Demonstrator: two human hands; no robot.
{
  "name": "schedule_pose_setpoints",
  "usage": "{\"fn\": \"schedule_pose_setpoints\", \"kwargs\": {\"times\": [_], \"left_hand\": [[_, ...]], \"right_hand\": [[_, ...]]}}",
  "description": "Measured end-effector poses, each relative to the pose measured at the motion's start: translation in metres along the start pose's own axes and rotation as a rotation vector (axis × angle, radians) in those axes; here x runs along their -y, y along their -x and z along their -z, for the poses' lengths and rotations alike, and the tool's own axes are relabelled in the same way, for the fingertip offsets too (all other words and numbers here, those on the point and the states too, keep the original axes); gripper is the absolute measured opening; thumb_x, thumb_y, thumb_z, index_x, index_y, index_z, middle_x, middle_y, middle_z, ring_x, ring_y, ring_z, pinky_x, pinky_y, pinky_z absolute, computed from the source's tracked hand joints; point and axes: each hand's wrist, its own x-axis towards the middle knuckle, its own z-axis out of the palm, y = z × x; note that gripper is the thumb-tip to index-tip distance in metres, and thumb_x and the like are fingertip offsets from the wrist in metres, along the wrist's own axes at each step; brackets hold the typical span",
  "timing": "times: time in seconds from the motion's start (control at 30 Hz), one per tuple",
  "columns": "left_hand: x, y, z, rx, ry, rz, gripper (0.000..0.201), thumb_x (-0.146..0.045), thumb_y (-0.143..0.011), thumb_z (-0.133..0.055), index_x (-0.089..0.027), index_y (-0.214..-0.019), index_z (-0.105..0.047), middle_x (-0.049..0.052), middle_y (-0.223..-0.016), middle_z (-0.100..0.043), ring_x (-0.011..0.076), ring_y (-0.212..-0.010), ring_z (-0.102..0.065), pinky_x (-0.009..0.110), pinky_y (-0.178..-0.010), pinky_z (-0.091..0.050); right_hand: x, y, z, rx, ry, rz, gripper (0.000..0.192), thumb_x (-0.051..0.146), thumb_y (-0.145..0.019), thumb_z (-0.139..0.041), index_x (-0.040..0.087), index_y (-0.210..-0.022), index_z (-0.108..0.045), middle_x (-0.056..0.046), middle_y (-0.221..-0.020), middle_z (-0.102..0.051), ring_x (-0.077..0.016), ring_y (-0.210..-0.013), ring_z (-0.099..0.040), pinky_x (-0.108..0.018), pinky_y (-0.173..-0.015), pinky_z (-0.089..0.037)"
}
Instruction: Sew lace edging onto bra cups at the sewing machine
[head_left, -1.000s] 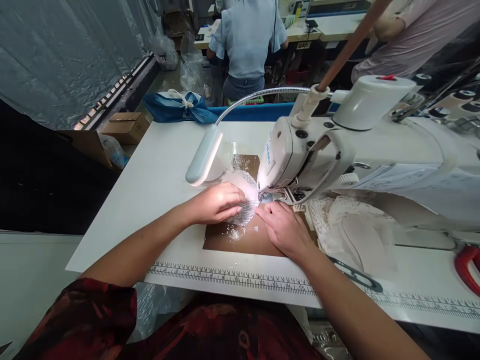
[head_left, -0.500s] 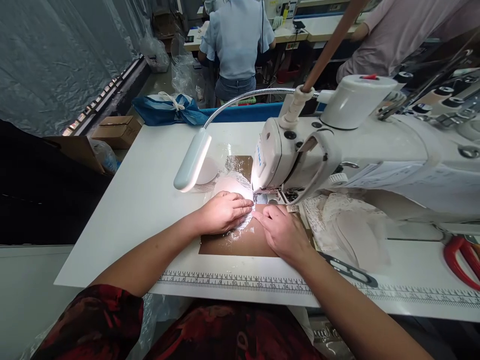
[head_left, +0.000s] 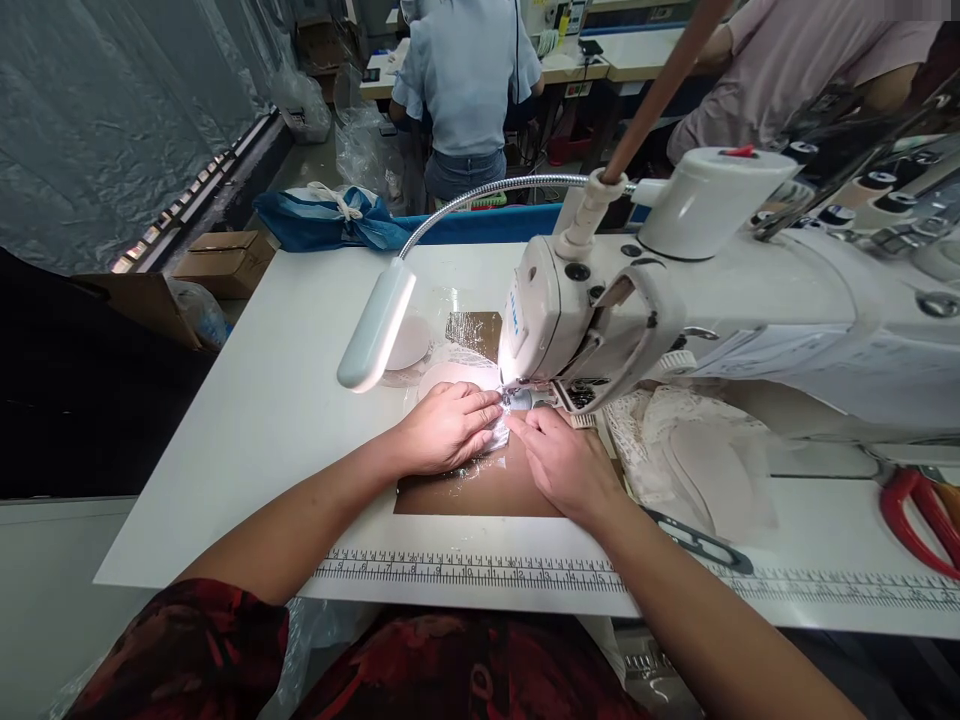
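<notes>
Both hands palm-down, left hand (head_left: 448,428) and right hand (head_left: 566,462) side by side, fingertips nearly touching

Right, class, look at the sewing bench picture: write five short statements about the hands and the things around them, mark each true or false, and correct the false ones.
1. Both hands, left hand and right hand, press on the white lace piece by the needle. True.
2. The lamp is switched off. False: it lights the work.
3. The thread snips lie right of the right hand. True.
4. The right hand holds the red-handled scissors. False: they lie at the table's far right.
5. The printed ruler runs along the table's near edge. True.
</notes>
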Motion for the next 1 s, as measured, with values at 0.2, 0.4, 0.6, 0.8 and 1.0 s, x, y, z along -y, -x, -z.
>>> {"fn": "schedule_pose_setpoints", "kwargs": {"times": [0.2,0.4,0.6,0.8,1.0], "left_hand": [[0.001,0.002,0.0,-0.016,0.051,-0.036,0.042,-0.034,-0.098,-0.037,-0.011,-0.125,-0.06,0.013,-0.132,-0.059,0.028,-0.115,-0.052,0.044,-0.096,-0.042],[0.002,0.003,-0.001,-0.01,0.093,-0.06,0.04,-0.034,-0.097,-0.04,-0.012,-0.124,-0.059,0.013,-0.129,-0.06,0.027,-0.115,-0.053,0.043,-0.097,-0.041],[0.007,0.007,0.001,-0.004,0.093,-0.148,0.033,-0.031,-0.097,-0.042,-0.016,-0.117,-0.062,0.013,-0.123,-0.062,0.0252,-0.11,-0.054,0.041,-0.093,-0.041],[0.009,0.008,0.002,0.024,0.062,-0.186,0.03,-0.031,-0.097,-0.042,-0.022,-0.117,-0.062,0.012,-0.115,-0.062,0.0224,-0.097,-0.056,0.038,-0.083,-0.04],[0.01,0.009,0.001,0.036,0.043,-0.19,0.031,-0.033,-0.097,-0.042,-0.024,-0.118,-0.062,0.012,-0.113,-0.061,0.0216,-0.095,-0.055,0.038,-0.083,-0.038]], "right_hand": [[-0.004,0.004,0.002,0.026,-0.12,0.14,0.031,0.012,-0.089,-0.044,0.02,-0.104,-0.07,-0.005,-0.082,-0.061,-0.0172,-0.075,-0.043,-0.03,-0.067,-0.027],[-0.001,0.006,0.002,0.064,-0.15,0.222,0.03,0.012,-0.089,-0.045,0.02,-0.106,-0.068,-0.004,-0.082,-0.059,-0.0177,-0.077,-0.042,-0.03,-0.067,-0.027],[0.003,0.009,0.005,0.087,-0.129,0.265,0.028,0.013,-0.089,-0.047,0.019,-0.106,-0.068,-0.004,-0.081,-0.06,-0.0177,-0.076,-0.043,-0.03,-0.068,-0.029],[0.003,0.011,0.004,0.11,-0.121,0.269,0.03,0.01,-0.085,-0.049,0.017,-0.108,-0.066,-0.005,-0.084,-0.061,-0.018,-0.077,-0.045,-0.03,-0.071,-0.033],[0.004,0.011,0.004,0.104,-0.117,0.269,0.032,0.01,-0.085,-0.048,0.017,-0.111,-0.065,-0.004,-0.083,-0.061,-0.0182,-0.076,-0.044,-0.03,-0.07,-0.032]]}}
